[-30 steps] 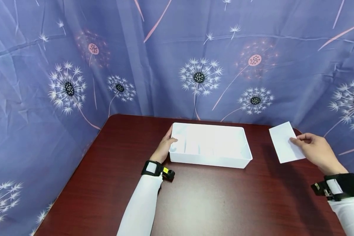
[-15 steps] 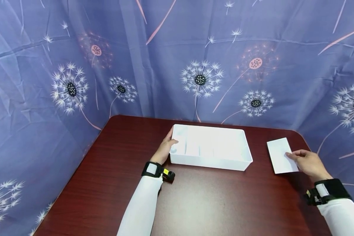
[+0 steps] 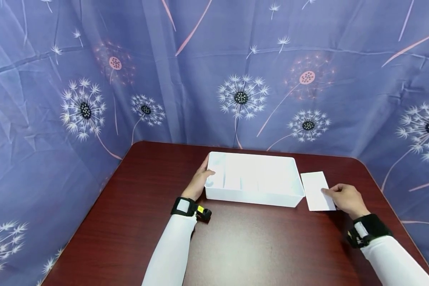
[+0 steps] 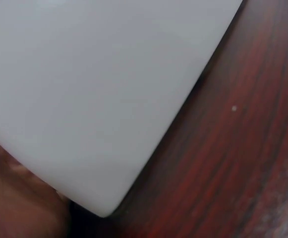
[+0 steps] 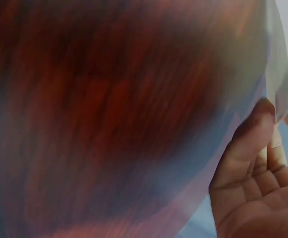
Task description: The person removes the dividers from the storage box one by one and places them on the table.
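Your fingers [image 3: 327,192] pinch a white card [image 3: 316,190] in the right hand [image 3: 344,198], just beside the white tray [image 3: 254,196] at its three o'clock, low over the table [image 3: 257,246]. Your left hand [image 3: 200,178] grips the tray's nine o'clock end, thumb over the rim. From the left wrist, the tray [image 4: 99,94] wall fills the view. The right wrist view is blurred; the thumb [image 5: 248,139] seems to press the card [image 5: 277,64].

Both arms wear long white sleeves [image 3: 173,246], each wrist bound by a black strap [image 3: 367,229] carrying a small camera with yellow marking [image 3: 201,210].
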Demonstrator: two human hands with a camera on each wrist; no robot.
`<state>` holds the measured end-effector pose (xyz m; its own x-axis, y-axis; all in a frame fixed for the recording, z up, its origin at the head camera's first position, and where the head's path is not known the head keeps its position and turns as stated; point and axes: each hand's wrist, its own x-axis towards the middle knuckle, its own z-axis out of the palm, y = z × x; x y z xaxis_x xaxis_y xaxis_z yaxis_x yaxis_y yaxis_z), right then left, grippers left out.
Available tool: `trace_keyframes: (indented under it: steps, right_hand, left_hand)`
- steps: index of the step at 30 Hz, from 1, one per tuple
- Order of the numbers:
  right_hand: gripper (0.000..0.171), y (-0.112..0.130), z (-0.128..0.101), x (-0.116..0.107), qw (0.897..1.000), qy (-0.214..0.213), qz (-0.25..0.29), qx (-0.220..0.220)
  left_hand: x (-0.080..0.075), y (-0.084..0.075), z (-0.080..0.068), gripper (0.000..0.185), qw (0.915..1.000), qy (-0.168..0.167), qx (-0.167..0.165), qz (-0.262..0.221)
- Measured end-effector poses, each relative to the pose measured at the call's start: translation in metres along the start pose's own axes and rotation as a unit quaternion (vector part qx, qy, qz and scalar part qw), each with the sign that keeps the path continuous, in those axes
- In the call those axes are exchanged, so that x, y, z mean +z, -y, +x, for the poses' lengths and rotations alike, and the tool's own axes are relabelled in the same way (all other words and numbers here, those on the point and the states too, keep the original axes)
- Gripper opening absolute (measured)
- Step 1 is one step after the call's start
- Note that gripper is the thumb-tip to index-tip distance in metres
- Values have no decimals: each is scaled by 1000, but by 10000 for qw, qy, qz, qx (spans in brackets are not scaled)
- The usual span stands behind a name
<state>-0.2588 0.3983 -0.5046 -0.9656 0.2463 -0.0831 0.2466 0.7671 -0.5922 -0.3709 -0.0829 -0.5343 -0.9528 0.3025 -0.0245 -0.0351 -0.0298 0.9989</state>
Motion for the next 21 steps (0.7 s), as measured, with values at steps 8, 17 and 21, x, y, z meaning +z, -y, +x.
trace_keyframes:
  steps: [8, 17, 21]
  right_hand:
    - [42, 7, 3, 7, 9980, 355, -521, -52]
    - [41, 10, 6, 6, 9932, 187, -1122, -255]
    - [37, 14, 5, 8, 9915, 121, -1273, -226]
  left_hand:
    - [-1, 1, 1, 82, 10000, 27, -56, 36]
    - [-2, 2, 1, 82, 10000, 55, -44, -15]
    - [-2, 3, 1, 81, 9999, 95, -13, 64]
